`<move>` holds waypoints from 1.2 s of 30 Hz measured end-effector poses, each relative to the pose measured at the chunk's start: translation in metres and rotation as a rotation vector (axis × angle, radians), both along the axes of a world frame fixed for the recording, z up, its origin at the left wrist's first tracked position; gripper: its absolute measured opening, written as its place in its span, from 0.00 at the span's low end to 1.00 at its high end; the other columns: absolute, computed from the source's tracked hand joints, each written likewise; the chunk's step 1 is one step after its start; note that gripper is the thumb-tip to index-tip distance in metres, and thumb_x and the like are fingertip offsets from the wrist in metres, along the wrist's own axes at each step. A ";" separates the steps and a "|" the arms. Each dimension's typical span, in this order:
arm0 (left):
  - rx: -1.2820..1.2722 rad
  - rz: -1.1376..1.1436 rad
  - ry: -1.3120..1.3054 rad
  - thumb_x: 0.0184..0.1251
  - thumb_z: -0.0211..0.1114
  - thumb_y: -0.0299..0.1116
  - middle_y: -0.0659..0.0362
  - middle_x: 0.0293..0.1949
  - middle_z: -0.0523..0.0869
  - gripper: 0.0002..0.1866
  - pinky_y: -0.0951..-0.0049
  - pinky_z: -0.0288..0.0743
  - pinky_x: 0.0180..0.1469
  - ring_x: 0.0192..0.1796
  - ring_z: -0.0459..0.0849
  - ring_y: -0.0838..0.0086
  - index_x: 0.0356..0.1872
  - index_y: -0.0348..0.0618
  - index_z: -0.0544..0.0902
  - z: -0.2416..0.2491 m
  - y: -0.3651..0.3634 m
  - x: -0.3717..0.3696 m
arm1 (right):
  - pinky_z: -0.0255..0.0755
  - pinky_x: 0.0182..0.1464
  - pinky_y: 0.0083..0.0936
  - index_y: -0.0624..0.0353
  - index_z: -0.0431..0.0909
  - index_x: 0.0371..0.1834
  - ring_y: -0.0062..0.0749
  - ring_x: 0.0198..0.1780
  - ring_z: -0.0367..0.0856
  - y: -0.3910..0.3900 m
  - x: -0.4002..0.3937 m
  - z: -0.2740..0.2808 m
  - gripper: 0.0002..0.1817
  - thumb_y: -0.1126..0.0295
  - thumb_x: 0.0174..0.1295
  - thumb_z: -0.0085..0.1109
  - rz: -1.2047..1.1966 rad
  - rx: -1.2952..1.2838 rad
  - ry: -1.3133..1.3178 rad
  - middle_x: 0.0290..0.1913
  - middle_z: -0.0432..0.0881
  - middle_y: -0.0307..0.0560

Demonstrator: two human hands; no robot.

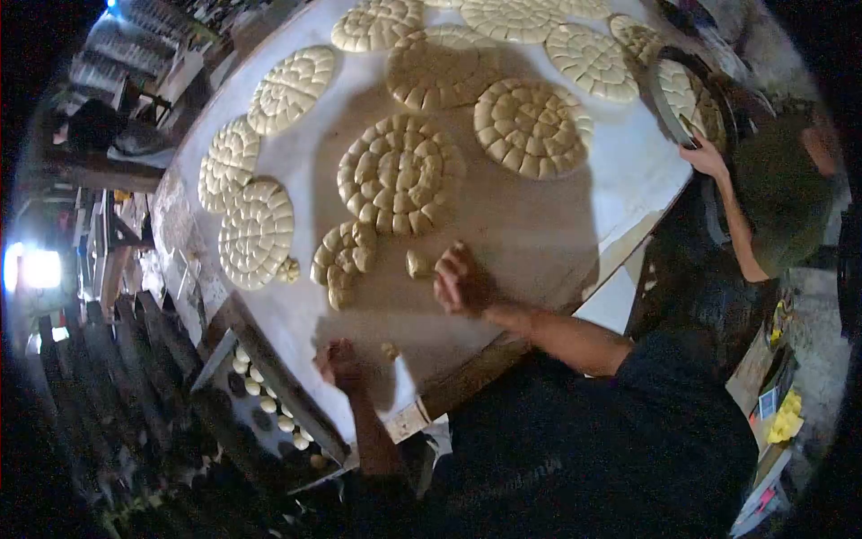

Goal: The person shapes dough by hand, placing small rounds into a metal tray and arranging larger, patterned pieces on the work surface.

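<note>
Beside a small loose dough piece, my right hand is closed over the work surface, its fingers curled; anything inside is hidden. My left hand is lower left near the table's front edge, fingers bent inward and blurred, contents not visible. A dough crumb lies to its right. Above it sits a partial cluster of dough pieces. Beyond the hands is a large round of cut dough segments, with another round farther right.
More segmented dough rounds line the left and far sides of the table. At the right, a co-worker's hand holds a round rim at a dough round. A tray frame with several pale balls stands lower left.
</note>
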State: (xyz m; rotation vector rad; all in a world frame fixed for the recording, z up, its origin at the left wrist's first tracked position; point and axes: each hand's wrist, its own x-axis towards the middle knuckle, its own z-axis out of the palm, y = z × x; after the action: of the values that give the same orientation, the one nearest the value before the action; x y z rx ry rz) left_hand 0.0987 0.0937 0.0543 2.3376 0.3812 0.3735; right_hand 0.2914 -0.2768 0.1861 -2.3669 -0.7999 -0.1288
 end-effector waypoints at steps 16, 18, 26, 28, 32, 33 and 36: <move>0.115 0.172 0.081 0.65 0.60 0.34 0.52 0.44 0.83 0.08 0.55 0.72 0.54 0.47 0.81 0.53 0.39 0.42 0.80 0.131 -0.066 0.044 | 0.66 0.56 0.49 0.61 0.73 0.35 0.54 0.43 0.73 0.058 -0.039 0.009 0.05 0.71 0.60 0.55 -0.295 0.162 -0.097 0.34 0.74 0.53; 0.171 -0.125 -0.095 0.65 0.60 0.32 0.50 0.48 0.81 0.12 0.54 0.71 0.56 0.49 0.81 0.52 0.47 0.40 0.78 0.133 -0.076 0.014 | 0.63 0.58 0.43 0.61 0.74 0.35 0.51 0.47 0.74 0.056 -0.075 -0.011 0.09 0.67 0.66 0.51 -0.194 0.200 -0.050 0.38 0.77 0.53; -0.316 -0.276 0.001 0.70 0.57 0.32 0.45 0.50 0.80 0.13 0.51 0.73 0.56 0.52 0.80 0.50 0.50 0.35 0.79 0.211 -0.008 -0.131 | 0.73 0.34 0.22 0.63 0.78 0.50 0.20 0.34 0.77 0.002 -0.089 0.040 0.19 0.57 0.70 0.55 -0.380 -0.138 0.878 0.33 0.79 0.39; -0.243 -0.119 -0.043 0.70 0.57 0.32 0.43 0.49 0.80 0.13 0.51 0.73 0.56 0.51 0.80 0.49 0.50 0.36 0.78 0.266 0.050 -0.148 | 0.78 0.42 0.26 0.64 0.77 0.53 0.24 0.37 0.79 0.082 -0.115 0.081 0.19 0.59 0.70 0.55 -0.181 0.009 0.801 0.37 0.79 0.43; -0.163 0.172 0.325 0.66 0.62 0.38 0.43 0.46 0.80 0.16 0.49 0.72 0.55 0.48 0.79 0.48 0.49 0.38 0.79 0.233 0.150 -0.224 | 0.76 0.58 0.34 0.62 0.72 0.62 0.35 0.54 0.79 0.263 -0.201 0.123 0.18 0.69 0.70 0.51 0.454 -0.100 0.276 0.57 0.78 0.51; 0.125 0.140 0.314 0.65 0.63 0.40 0.43 0.46 0.80 0.17 0.49 0.72 0.55 0.48 0.79 0.48 0.49 0.39 0.80 0.214 0.171 -0.251 | 0.75 0.58 0.35 0.62 0.72 0.61 0.36 0.54 0.79 0.302 -0.212 0.130 0.18 0.69 0.70 0.51 0.566 -0.050 0.136 0.56 0.78 0.51; 0.026 0.128 0.448 0.65 0.63 0.42 0.44 0.50 0.81 0.21 0.48 0.73 0.57 0.52 0.80 0.49 0.53 0.40 0.79 0.199 0.169 -0.277 | 0.74 0.58 0.38 0.61 0.74 0.57 0.39 0.54 0.78 0.407 -0.235 0.110 0.16 0.69 0.68 0.53 0.800 0.177 0.098 0.54 0.79 0.51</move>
State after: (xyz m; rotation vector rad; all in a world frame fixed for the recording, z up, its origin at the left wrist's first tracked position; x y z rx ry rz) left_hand -0.1783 0.2627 0.2534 2.4188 0.7447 -0.0941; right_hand 0.0561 0.1297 0.2965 -1.7216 -1.5392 0.2380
